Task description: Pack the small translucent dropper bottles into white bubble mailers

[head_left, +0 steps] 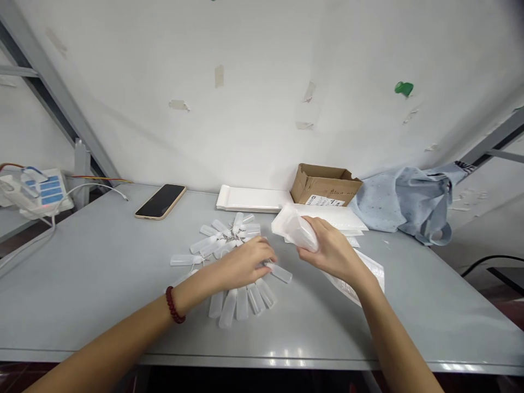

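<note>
Small translucent plastic pieces (242,303), long and flat with narrow white ends, lie fanned out in rings on the grey table (123,273). My left hand (256,259) is over the right side of these pieces, fingers curled and closed at the narrow end of one plastic piece (280,273). What exactly sits between those fingertips is partly hidden. My right hand (331,248) is wrapped round a crumpled white pouch (301,232), lifted above the table and tilted to the left. Beneath the right wrist lies a white bubble-lined envelope (374,267).
Behind my hands are a stack of white envelopes (344,218), a long white box (254,197) and an open cardboard box (323,185). Light blue fabric (393,199) lies at the back right. A phone (161,202) and a power strip (49,191) with cables are leftward.
</note>
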